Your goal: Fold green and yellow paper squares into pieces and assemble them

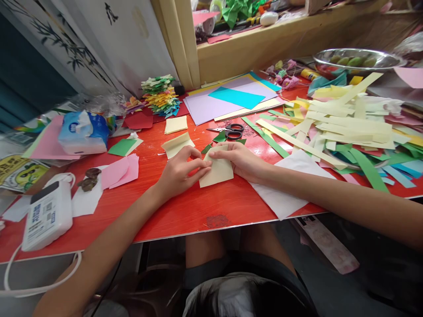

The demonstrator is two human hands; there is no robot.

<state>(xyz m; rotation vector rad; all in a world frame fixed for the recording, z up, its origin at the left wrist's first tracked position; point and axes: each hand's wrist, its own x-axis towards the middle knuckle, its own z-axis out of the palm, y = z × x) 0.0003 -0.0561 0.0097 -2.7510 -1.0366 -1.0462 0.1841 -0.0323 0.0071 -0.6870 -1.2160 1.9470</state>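
Note:
A small pale yellow paper square (218,171) lies folded on the red table (185,211) in front of me. My left hand (181,172) pinches its left edge with curled fingers. My right hand (240,159) presses down on its upper right edge, fingers bent over the paper. Two more pale yellow squares (176,144) lie just behind my hands. Black-handled scissors (231,131) rest behind my right hand, among small green scraps.
A heap of yellow, green and blue paper strips (350,127) covers the right side. Lilac and cyan sheets (231,99) lie at the back, beside a stack of folded coloured pieces (160,94). Pink paper (120,171), a tissue pack (82,132) and a white charger (48,215) sit left.

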